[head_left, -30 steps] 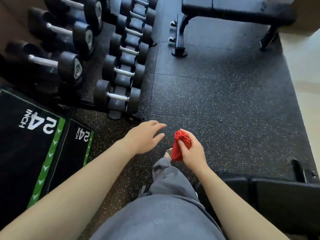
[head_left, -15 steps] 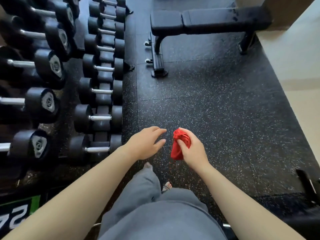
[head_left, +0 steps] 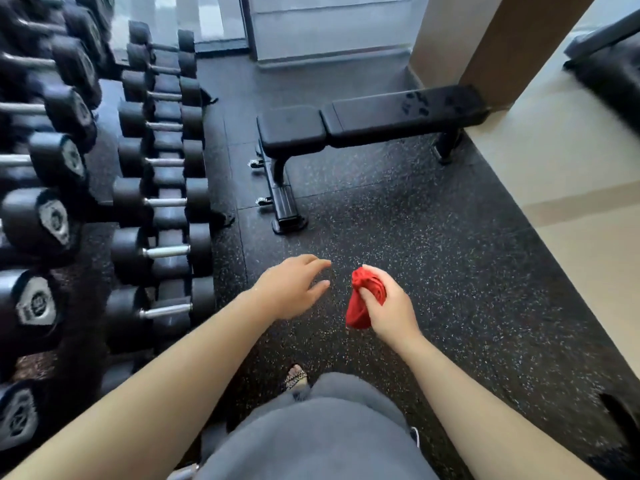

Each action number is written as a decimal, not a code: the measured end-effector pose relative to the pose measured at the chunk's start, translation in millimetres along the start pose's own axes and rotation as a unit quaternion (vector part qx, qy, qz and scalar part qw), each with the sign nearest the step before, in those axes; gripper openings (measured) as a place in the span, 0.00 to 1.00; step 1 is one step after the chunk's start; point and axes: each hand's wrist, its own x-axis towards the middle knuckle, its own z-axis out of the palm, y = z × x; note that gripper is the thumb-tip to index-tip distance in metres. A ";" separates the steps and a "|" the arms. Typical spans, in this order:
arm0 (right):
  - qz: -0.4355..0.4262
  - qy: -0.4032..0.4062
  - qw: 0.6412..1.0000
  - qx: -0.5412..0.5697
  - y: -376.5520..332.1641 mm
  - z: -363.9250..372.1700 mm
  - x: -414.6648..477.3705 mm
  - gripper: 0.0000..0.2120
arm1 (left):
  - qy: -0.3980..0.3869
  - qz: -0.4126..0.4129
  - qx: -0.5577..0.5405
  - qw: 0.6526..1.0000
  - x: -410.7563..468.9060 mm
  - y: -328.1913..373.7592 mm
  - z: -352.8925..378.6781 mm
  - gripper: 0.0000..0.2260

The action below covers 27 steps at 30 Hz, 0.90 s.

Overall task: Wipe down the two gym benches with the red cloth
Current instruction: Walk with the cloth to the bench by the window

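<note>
My right hand [head_left: 389, 308] grips the bunched red cloth [head_left: 363, 299] in front of my body, above the speckled rubber floor. My left hand [head_left: 291, 289] hovers just left of it with relaxed fingers, holding nothing. A black padded gym bench [head_left: 374, 121] stands ahead, lying crosswise, its seat pad to the left and its longer back pad to the right with smudges on it. Its black metal foot [head_left: 285, 206] reaches toward me. No second bench shows in this view.
A rack of black dumbbells [head_left: 159, 202] runs along the left side. A tan pillar [head_left: 485, 46] rises behind the bench's right end, and a beige floor [head_left: 571, 185] borders the black mat on the right. My grey trouser legs fill the bottom.
The view has moved forward and lifted: the far bench has come closer and is fully in sight, and the plyo box and near bench have dropped out. My hands keep the same pose.
</note>
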 end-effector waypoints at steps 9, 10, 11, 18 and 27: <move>0.019 0.009 1.000 0.023 -28.0 -3.9 115.5 0.17 | -0.012 -0.002 0.005 1.000 101.2 -27.9 -67.0 0.22; 0.019 0.013 0.999 0.023 -27.9 -8.2 130.6 0.17 | -0.012 0.000 0.009 1.000 115.3 -28.1 -73.2 0.22; 0.018 0.015 0.999 0.025 -27.6 -13.1 146.3 0.17 | -0.011 0.000 0.012 1.000 130.4 -27.6 -79.1 0.22; 0.017 0.001 0.999 0.036 -16.8 -80.0 276.6 0.17 | -0.016 -0.029 0.010 0.999 263.1 2.7 -114.3 0.22; 0.024 0.051 0.998 0.030 1.5 -197.6 423.6 0.16 | -0.031 0.015 0.007 0.999 445.5 80.0 -158.0 0.19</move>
